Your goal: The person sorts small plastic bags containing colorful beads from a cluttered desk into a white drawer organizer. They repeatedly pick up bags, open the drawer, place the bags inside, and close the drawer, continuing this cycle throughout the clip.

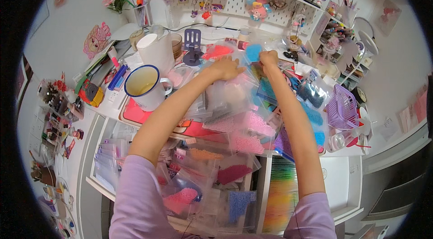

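Note:
My right hand (pixel 269 59) is closed at the edge of a clear zip bag of bright blue beads (pixel 253 52) at the back of the pile. My left hand (pixel 227 68) lies palm down with fingers apart on the heap of clear bags, just in front of a bag of red-orange beads (pixel 218 51). Nearer to me, bags of pink beads (pixel 259 124) and pale beads (pixel 233 93) overlap across the desk. Under my right forearm is a bag of teal beads (pixel 267 86). Bags of blue beads (pixel 313 117) lie to its right.
An enamel mug (pixel 143 85) with liquid stands left, before a white cylindrical container (pixel 157 52) and a phone stand (pixel 192 47). A purple basket (pixel 342 108) is at right. Open drawers (pixel 338 185) jut out below, the left one holding bags with crimson beads (pixel 233 173).

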{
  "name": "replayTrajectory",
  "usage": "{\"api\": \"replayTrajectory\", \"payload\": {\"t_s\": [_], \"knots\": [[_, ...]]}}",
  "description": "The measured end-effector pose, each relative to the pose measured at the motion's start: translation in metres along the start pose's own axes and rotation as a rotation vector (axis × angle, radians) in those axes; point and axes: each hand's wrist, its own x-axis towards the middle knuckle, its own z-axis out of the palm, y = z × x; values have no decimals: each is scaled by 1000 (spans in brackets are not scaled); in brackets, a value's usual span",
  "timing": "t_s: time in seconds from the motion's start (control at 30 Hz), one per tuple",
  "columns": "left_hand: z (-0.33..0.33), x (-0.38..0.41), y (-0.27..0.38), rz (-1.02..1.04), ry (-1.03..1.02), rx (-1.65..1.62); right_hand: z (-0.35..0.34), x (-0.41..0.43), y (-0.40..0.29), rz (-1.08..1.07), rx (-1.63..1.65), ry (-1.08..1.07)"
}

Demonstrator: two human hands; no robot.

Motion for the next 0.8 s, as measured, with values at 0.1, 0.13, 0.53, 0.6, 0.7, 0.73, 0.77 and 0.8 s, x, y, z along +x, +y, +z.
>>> {"api": "replayTrajectory", "payload": {"t_s": [0.1, 0.13, 0.53, 0.6, 0.7, 0.73, 0.77, 0.8], "knots": [[-6, 4, 8, 78, 33, -49, -21, 9, 2, -130, -235, 122], [-10, 10, 4, 30, 82, -116, -27, 4, 5, -217, -310, 198], [8, 34, 19, -73, 148, -16, -50, -22, -10, -660, -90, 395], [8, 17, 41, -39, 223, -31, -43, -38, -20, -682, -89, 411], [2, 13, 30, 51, 120, -85, -30, -58, -35, -708, -27, 394], [0, 15, 24, -10, 183, -92, -29, -59, -36, -712, -7, 394], [-3, 18, 16, -71, 244, -100, -27, -58, -34, -726, 36, 405], [-6, 22, 7, -129, 303, -105, -26, -53, -30, -737, 79, 419]]}}
